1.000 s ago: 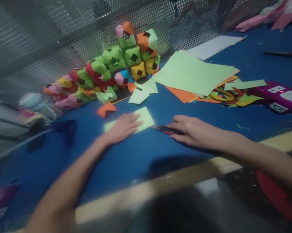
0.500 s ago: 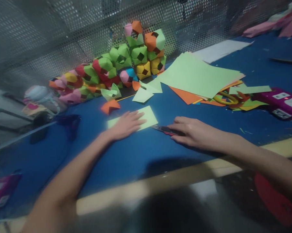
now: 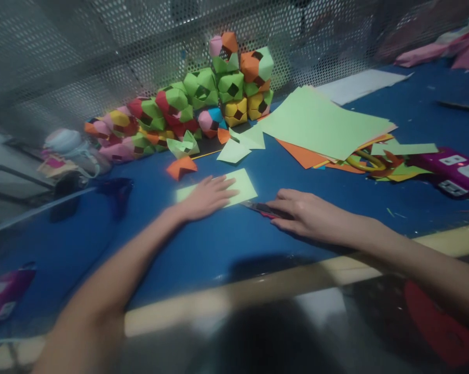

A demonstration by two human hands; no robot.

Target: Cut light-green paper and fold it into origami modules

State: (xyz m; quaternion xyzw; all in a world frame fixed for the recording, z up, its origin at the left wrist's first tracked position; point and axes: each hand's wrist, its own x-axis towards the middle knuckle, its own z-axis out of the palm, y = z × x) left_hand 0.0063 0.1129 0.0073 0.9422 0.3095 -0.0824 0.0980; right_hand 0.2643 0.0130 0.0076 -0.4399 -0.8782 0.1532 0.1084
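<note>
Head view: left hand (image 3: 210, 197) flat on green paper (image 3: 245, 186), grip open; right hand (image 3: 306, 212), grip closed around knife (image 3: 262, 208).

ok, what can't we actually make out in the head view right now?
All head view:
- Middle of the pale green sheet: under the left hand.
- Rear of the knife: inside the right hand.
- Whether the blade tip touches the sheet: too small and blurred.
- What the yellow loop belongs to: partly covered by scraps.
- Right-hand purple device: cut off by the right edge.
- Left-hand purple device: left edge, plus blur.
</note>
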